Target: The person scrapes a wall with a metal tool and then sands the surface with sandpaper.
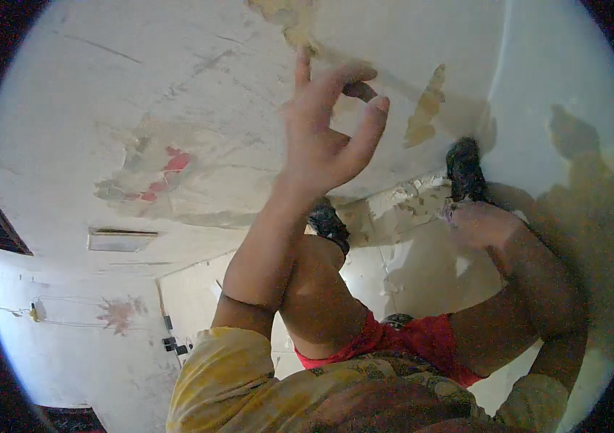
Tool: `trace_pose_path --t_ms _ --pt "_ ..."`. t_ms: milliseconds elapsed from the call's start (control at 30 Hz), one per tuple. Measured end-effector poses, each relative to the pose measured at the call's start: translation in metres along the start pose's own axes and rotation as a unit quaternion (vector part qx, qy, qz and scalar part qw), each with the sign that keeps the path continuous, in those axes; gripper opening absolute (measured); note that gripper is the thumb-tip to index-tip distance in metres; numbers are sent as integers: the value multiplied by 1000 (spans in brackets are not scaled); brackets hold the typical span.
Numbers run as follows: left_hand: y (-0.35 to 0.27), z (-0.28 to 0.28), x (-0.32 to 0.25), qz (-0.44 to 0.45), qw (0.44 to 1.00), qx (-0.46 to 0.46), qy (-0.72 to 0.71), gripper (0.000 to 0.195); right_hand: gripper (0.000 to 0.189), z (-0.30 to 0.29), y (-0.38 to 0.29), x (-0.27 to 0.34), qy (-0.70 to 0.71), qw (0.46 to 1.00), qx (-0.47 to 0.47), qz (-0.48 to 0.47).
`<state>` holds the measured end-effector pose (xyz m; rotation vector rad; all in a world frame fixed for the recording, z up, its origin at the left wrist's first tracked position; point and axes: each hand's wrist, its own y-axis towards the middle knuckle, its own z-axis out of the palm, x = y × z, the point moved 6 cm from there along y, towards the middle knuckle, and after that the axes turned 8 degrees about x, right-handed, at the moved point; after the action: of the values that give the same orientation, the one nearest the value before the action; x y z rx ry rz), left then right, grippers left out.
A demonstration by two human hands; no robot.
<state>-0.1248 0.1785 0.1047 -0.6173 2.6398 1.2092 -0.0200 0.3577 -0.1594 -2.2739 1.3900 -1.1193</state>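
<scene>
My left hand [328,124] is raised in front of a scuffed white wall [220,97], fingers apart and nothing visible in it. One fingertip overlaps the lower end of a yellowish bare patch [290,21] of peeled paint; I cannot tell whether it touches. Lower down on the right, my blurred right hand [483,224] hangs by one dark shoe [465,168]. A small pale purplish bit shows at its fingertips, too smeared to name or to tell whether it is gripped. Another narrow yellowish patch [426,113] marks the wall between the hands and the corner.
Paint flakes [412,203] litter the floor along the wall's foot. A second dark shoe [329,222] stands near my left forearm. Farther left are a red-stained peeled area [169,170], a recessed wall opening [122,239] and dark small objects [174,343] on the floor.
</scene>
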Motion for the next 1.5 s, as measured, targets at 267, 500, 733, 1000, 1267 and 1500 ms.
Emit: trace_pose_path --t_ms 267,500,733,1000,1267,1500 --pt "2 28 -4 22 997 52 49 25 24 10 3 -4 15 999 37 13" --pt "-1 28 1 4 997 76 2 23 24 14 7 -9 0 1000 -2 -3" --pt "-4 -2 14 -103 991 -37 71 10 20 15 7 2 -55 997 -49 -40" --pt "8 -22 22 -226 949 -78 205 19 19 37 21 -12 -133 979 -25 -154" --pt "14 -19 24 -239 932 -76 262 29 21 4 4 19 -48 997 38 -47" --pt "17 -11 31 -233 953 -99 168 24 24 6 -2 9 -31 999 -24 -19"
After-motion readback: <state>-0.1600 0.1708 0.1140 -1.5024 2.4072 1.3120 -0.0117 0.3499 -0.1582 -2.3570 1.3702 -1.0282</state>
